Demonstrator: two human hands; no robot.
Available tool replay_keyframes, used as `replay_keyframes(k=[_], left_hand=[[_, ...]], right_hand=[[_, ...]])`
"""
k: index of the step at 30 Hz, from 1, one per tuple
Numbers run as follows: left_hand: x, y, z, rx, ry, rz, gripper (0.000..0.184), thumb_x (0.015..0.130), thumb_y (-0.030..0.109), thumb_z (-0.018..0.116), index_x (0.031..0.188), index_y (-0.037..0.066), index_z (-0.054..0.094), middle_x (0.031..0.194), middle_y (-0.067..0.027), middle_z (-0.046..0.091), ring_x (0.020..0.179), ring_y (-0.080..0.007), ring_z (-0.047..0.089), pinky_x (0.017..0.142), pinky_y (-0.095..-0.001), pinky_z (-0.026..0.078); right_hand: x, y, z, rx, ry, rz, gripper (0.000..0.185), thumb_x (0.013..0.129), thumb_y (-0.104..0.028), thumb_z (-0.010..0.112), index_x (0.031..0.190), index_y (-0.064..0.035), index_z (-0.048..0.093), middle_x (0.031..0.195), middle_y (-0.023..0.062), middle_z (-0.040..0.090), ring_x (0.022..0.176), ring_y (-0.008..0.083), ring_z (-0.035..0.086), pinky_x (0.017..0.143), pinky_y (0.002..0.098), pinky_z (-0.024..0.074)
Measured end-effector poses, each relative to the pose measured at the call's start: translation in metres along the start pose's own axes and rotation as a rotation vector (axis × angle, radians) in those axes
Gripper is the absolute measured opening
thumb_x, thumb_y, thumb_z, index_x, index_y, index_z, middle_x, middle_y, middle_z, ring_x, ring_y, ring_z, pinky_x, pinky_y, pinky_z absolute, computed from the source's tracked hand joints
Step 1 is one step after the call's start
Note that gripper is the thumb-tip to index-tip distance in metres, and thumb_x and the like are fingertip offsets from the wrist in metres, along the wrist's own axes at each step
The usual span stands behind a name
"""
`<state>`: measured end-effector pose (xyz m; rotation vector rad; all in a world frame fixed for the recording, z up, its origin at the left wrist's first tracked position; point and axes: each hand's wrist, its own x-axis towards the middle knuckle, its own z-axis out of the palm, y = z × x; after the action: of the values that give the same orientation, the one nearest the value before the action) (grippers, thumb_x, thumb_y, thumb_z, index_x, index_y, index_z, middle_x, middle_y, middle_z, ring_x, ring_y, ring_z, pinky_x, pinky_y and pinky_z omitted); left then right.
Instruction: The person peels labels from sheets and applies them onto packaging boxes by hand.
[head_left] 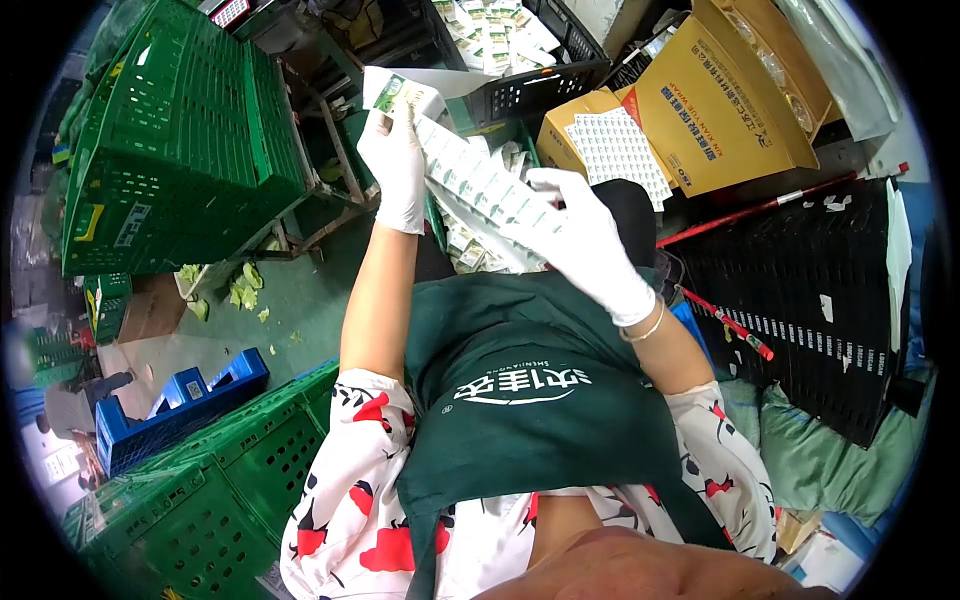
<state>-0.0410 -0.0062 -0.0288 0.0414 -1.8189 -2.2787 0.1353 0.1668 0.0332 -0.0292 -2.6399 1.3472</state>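
A long strip of printed labels, white with small green pictures, stretches between my gloved hands over my lap. My left hand is closed round a roll or folded stack of these labels, its fingers at the strip's upper left end. The lower right part of the strip is gripped by my right hand, with the fingers bent over it. Beneath the strip, several small label pieces lie in a green container, partly hidden by the strip and my hands.
A black crate full of small printed pieces stands ahead. A label sheet rests against a cardboard box. Green crates are stacked left, black crates right, beside a red pole. Leaves litter the floor.
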Motion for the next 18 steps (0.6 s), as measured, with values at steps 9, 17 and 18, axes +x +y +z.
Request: replay_keyframes(k=[9, 17, 18], left_hand=[[0.009, 0.016, -0.013, 0.08, -0.059, 0.028, 0.025, 0.097, 0.013, 0.058, 0.108, -0.008, 0.067, 0.095, -0.0103, 0.072, 0.08, -0.0093, 0.062, 0.072, -0.0252, 0.049], [-0.01, 0.035, 0.016, 0.05, 0.078, 0.146, 0.025, 0.1, 0.01, 0.055, 0.116, -0.007, 0.065, 0.103, -0.0084, 0.071, 0.085, -0.0104, 0.062, 0.077, -0.0257, 0.049], [-0.009, 0.037, 0.018, 0.045, 0.086, 0.157, 0.025, 0.1, 0.01, 0.055, 0.116, -0.007, 0.065, 0.102, -0.0084, 0.071, 0.084, -0.0104, 0.062, 0.077, -0.0257, 0.05]], right_hand=[[0.005, 0.001, -0.009, 0.239, 0.035, 0.108, 0.025, 0.089, -0.007, 0.069, 0.112, -0.0011, 0.065, 0.097, 0.0113, 0.072, 0.089, 0.0109, 0.069, 0.077, 0.0257, 0.0538], [0.009, 0.002, -0.009, 0.425, 0.311, 0.139, 0.022, 0.091, -0.004, 0.066, 0.111, 0.004, 0.064, 0.092, 0.0077, 0.069, 0.081, 0.0082, 0.064, 0.071, 0.0231, 0.0509], [0.01, 0.006, -0.007, 0.47, 0.323, 0.154, 0.02, 0.091, -0.004, 0.066, 0.109, 0.0041, 0.064, 0.089, 0.0067, 0.068, 0.078, 0.008, 0.062, 0.07, 0.0228, 0.0502]])
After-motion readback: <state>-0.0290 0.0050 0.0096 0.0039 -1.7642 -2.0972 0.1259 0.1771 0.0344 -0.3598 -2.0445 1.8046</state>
